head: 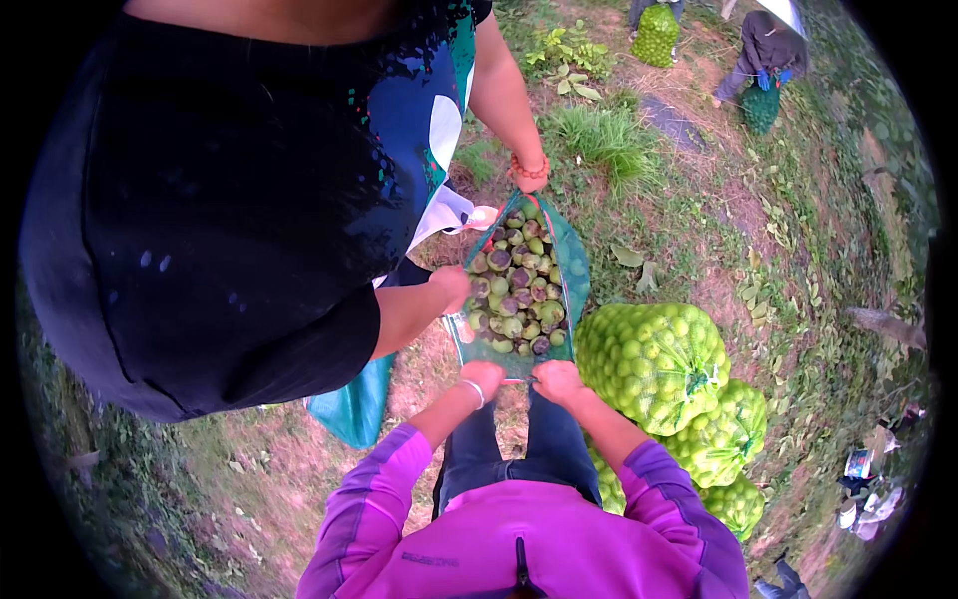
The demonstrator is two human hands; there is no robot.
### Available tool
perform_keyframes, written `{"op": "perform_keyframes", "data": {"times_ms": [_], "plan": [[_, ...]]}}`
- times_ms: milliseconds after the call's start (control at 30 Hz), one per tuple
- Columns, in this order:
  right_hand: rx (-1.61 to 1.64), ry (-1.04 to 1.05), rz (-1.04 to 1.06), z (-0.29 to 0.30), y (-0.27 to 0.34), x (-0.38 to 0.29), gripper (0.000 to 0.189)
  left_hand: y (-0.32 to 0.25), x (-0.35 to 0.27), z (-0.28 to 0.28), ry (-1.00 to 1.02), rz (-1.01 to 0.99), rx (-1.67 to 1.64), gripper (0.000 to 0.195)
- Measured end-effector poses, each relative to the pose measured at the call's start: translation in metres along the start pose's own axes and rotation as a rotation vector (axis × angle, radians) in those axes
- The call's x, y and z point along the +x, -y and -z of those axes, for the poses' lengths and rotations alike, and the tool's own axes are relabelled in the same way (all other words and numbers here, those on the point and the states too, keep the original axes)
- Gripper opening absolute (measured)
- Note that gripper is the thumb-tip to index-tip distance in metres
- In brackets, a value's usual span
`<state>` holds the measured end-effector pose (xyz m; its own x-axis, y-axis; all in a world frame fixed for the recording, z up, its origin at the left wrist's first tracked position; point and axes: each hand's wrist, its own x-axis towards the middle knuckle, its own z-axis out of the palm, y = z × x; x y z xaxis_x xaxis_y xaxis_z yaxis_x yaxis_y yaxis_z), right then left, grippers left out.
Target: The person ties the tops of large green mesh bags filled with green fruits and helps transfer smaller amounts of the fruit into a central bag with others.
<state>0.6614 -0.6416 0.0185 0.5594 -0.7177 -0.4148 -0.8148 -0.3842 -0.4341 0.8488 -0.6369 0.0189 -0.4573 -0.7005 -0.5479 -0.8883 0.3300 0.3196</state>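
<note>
My left hand (483,376), with a white bangle at the wrist, grips the near rim of a green mesh sack (572,254). On the same rim, a little to the right, my right hand (557,380) is closed too. The sack's mouth is spread wide. Inside lie many round green fruits with dark brown patches (516,303), which look like walnuts in their husks. Another person's hand (450,288) holds the left side of the mouth. That person's other hand (531,176), below a beaded bracelet, holds the far end.
Full yellow-green mesh sacks (647,363) are stacked by my right leg. A teal bag (355,404) stands at left, beside the person in black (224,224). Farther off, a blue-gloved person (771,49) holds a dark green sack (760,107). Grass (606,142) and leaves cover the ground.
</note>
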Motion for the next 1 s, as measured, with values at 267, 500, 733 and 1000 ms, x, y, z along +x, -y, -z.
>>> {"op": "perform_keyframes", "data": {"times_ms": [267,500,733,1000], "plan": [[0.089,-0.068,-0.026,0.031,-0.003,-0.005,0.015,-0.009,0.001,0.050,0.041,-0.048,0.010,0.010],[0.120,-0.061,-0.116,-0.050,-0.021,-0.011,0.018,-0.023,0.005,-0.001,0.082,-0.031,-0.078,0.011],[0.201,-0.072,-0.116,-0.078,-0.007,-0.006,0.017,0.005,-0.002,-0.061,0.083,0.075,-0.022,0.008],[0.141,-0.236,0.041,0.052,0.010,0.016,0.012,0.008,-0.016,0.059,-0.143,-0.005,0.024,0.008]]}}
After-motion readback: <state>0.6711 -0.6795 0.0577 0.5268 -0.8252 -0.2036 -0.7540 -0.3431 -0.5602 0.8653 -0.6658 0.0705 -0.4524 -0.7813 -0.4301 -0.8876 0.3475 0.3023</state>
